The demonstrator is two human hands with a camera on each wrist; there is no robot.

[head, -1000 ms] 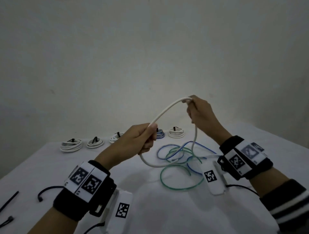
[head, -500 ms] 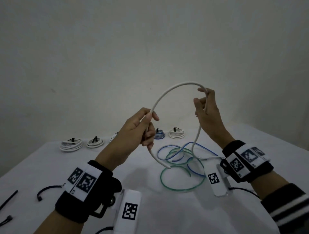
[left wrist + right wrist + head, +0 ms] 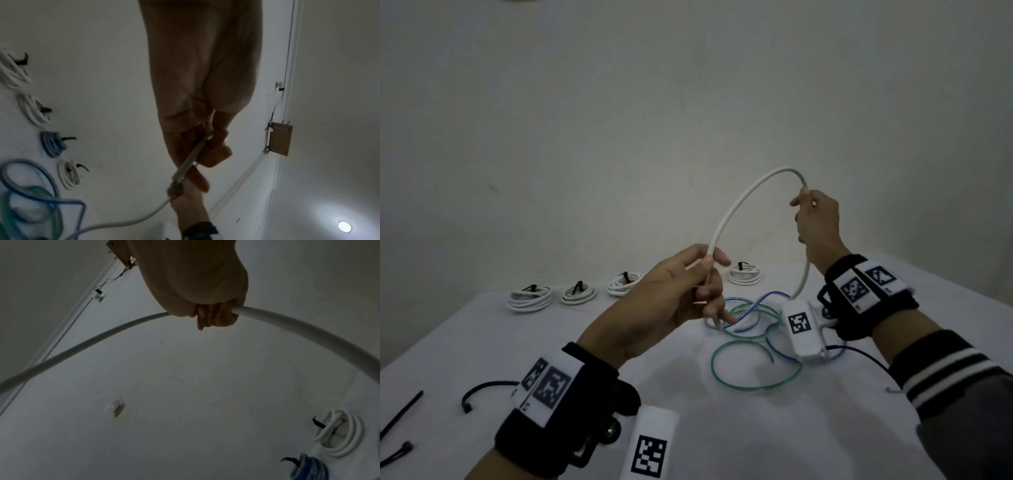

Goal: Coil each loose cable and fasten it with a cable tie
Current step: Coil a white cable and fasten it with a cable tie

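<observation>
A loose white cable (image 3: 743, 202) arches in the air between both hands above the table. My left hand (image 3: 688, 291) grips it near one end, whose tip pokes out below the fingers (image 3: 218, 151). My right hand (image 3: 816, 219) holds the cable (image 3: 102, 335) higher up at the right, fingers curled round it. From there the cable drops toward the table behind the right wrist. A loose blue cable (image 3: 760, 305) and a loose green cable (image 3: 753, 368) lie tangled on the white table (image 3: 722, 428) under the hands.
Several tied coils stand in a row at the table's back: white coils (image 3: 529, 297), (image 3: 744, 274) and a blue coil (image 3: 52, 144). Black cable ties (image 3: 482, 392), (image 3: 400, 416) lie at the front left. A plain wall (image 3: 619, 120) rises behind.
The right hand has shifted rightward and lowered slightly along the cable. The left hand has stayed gripping, and the arch between the hands has widened.
</observation>
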